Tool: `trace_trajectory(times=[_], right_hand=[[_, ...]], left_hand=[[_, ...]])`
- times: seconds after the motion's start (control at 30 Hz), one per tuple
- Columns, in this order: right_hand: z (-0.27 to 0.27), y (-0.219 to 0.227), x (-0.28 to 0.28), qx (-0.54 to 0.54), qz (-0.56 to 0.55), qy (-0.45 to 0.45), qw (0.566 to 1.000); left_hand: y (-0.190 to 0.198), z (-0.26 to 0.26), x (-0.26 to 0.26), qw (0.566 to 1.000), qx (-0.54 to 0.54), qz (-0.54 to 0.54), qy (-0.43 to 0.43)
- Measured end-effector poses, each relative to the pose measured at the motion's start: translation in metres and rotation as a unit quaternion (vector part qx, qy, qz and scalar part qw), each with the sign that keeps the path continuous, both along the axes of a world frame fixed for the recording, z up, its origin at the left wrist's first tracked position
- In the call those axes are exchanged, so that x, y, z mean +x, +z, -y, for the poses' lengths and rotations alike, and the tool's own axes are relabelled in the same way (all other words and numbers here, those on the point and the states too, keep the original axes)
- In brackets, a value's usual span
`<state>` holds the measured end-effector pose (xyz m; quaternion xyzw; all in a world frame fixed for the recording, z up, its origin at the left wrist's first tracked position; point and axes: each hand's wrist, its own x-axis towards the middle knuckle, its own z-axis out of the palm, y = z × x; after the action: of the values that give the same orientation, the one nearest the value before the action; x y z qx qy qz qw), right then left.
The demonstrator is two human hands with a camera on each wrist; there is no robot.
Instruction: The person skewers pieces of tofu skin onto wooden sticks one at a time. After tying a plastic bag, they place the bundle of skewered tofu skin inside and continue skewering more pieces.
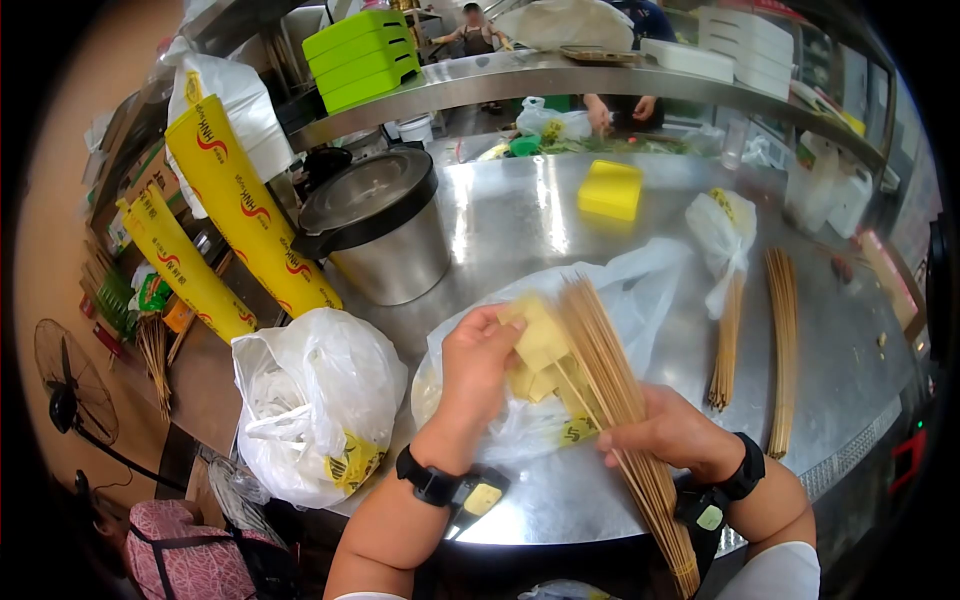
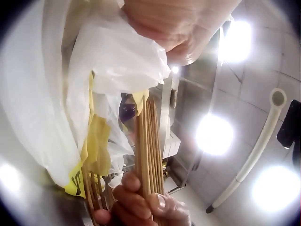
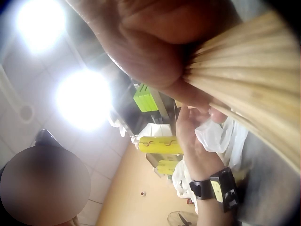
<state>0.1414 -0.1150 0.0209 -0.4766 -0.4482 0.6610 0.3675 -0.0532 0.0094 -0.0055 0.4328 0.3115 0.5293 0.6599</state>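
My right hand grips a thick bundle of thin bamboo skewers, its fingers wrapped round the sticks in the left wrist view too. The bundle slants from the bag toward my body. My left hand pinches a thin, pale-yellow square sheet between thumb and fingers, right beside the upper part of the skewers. More such yellow pieces lie just below it on an opened white plastic bag. One skewer stands apart from the bundle, its tip at the yellow pieces.
A full white plastic bag stands left, before a lidded steel pot and yellow wrap rolls. Right lie a loose skewer bundle and a bagged one. A yellow box sits behind. People stand beyond the steel shelf.
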Motion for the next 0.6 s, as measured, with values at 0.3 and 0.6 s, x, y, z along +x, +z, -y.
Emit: trace_trajectory(times=[0.3,0.6], right_hand=[[-0.001,-0.001,0.002,0.007,-0.027,-0.032,0.999],[-0.005,-0.006,0.007,0.022,-0.036,-0.028,0.999]], left_hand=[[0.006,0.015,0.009,0.999,-0.004,-0.053,0.005],[0.01,0.029,0.015,0.989,-0.009,-0.105,-0.1]])
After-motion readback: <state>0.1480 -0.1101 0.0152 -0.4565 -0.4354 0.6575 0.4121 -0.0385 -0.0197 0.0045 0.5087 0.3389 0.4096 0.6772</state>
